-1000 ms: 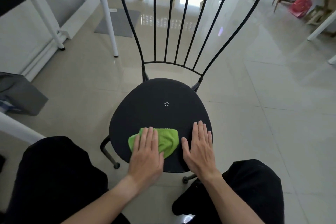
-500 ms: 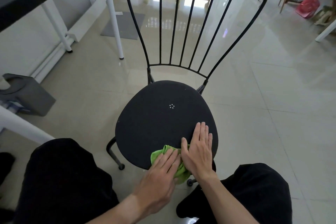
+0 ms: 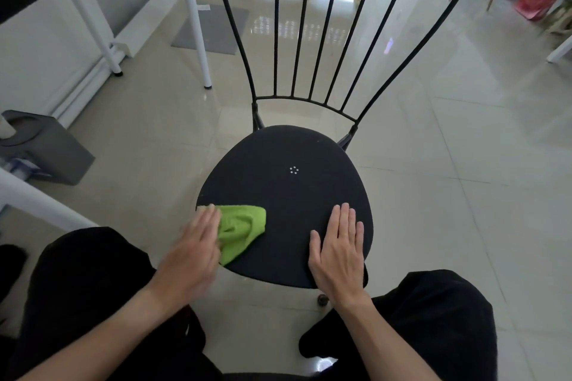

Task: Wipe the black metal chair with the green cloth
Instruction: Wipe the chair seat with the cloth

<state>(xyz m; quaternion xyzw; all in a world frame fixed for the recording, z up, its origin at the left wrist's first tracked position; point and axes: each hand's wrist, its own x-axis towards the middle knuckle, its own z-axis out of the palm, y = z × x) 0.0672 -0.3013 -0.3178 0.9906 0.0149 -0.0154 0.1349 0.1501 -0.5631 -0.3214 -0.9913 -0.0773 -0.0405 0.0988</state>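
Observation:
The black metal chair (image 3: pixel 288 195) stands right in front of me, with a rounded black seat and a tall back of thin rods. A crumpled green cloth (image 3: pixel 243 230) lies on the seat's front left edge. My left hand (image 3: pixel 192 254) presses flat on the cloth's left part, blurred by motion and covering some of it. My right hand (image 3: pixel 339 252) rests flat on the seat's front right, fingers together, apart from the cloth and holding nothing.
My knees in black trousers flank the seat's front. White table legs (image 3: pixel 195 25) stand at the left, with a grey bin (image 3: pixel 46 148) on the floor beside them. A grey mat (image 3: pixel 213 29) lies beyond. Wooden chair legs and a red object (image 3: pixel 537 0) sit far right.
My left hand has swept the cloth from the seat's front middle, next to my right hand, over to the front left edge. My right hand has stayed on the front right.

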